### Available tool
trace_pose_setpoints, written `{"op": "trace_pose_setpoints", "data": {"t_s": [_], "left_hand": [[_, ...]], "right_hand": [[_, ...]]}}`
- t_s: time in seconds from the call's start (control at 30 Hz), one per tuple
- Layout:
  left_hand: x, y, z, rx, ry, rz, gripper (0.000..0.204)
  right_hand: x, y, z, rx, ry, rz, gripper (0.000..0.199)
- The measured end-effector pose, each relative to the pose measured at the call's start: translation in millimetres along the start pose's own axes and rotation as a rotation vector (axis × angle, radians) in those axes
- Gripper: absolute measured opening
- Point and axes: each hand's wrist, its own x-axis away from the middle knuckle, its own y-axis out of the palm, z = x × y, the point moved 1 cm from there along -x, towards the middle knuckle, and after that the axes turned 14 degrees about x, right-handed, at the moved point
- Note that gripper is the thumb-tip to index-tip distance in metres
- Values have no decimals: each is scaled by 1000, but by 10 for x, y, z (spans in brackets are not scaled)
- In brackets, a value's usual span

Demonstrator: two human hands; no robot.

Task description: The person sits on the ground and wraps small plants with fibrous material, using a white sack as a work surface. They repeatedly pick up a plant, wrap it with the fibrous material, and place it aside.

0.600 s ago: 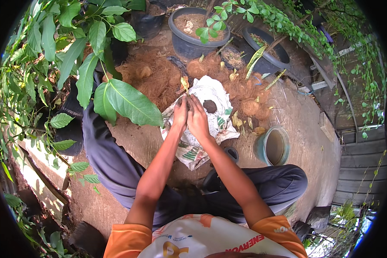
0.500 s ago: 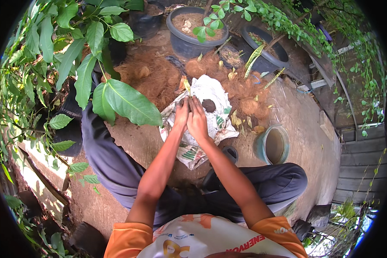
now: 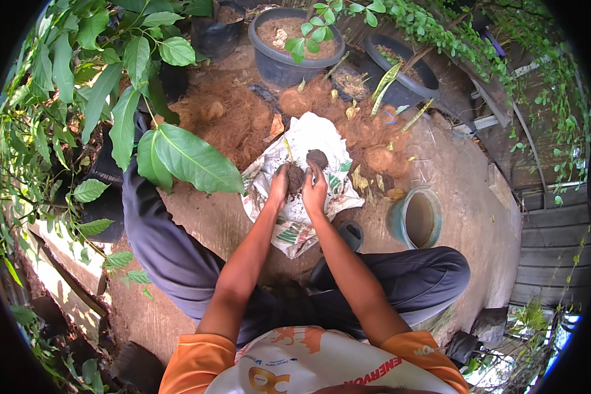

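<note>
Both hands together over the white printed plastic sack spread on the concrete floor. Left hand and right hand cup a dark brown clump of soil between them, fingers curled and pressed onto it from either side; grip on both is closed around the clump. A second dark round soil ball sits on the sack just beyond the right fingertips; can't tell if it touches them. A thin green shoot lies on the sack near the left hand. Brown coconut fibre heap lies left of the sack, more fibre to its right. Dark grey round plastic pot filled with fibre stands beyond. Small teal bucket is right of the sack, well apart from the hands. Large green leaves hang over the left side.
</note>
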Motion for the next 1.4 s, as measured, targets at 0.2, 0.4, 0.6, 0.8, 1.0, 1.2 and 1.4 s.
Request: {"op": "trace_pose_setpoints", "data": {"t_s": [0.2,0.4,0.6,0.8,1.0,1.2,1.4], "left_hand": [[33,43,-63,-201,132,-52,54],[37,-85,-112,-164,117,83,52],[-22,-180,-129,-432,207,-44,53],[-36,-268,-95,-325,128,-9,45],[-20,-212,64,-203,-31,-113,49],[29,-34,89,-439,14,-65,59],[-35,-19,44,-808,118,98,70]], "right_hand": [[141,215,-7,119,-38,-29,41],[220,280,156,112,40,-191,42],[292,353,183,13,19,-109,44],[245,219,132,-87,159,-280,43],[-104,75,129,-485,253,-380,32],[-115,204,174,-595,255,-482,39],[-16,405,265,-601,531,-391,44]]}}
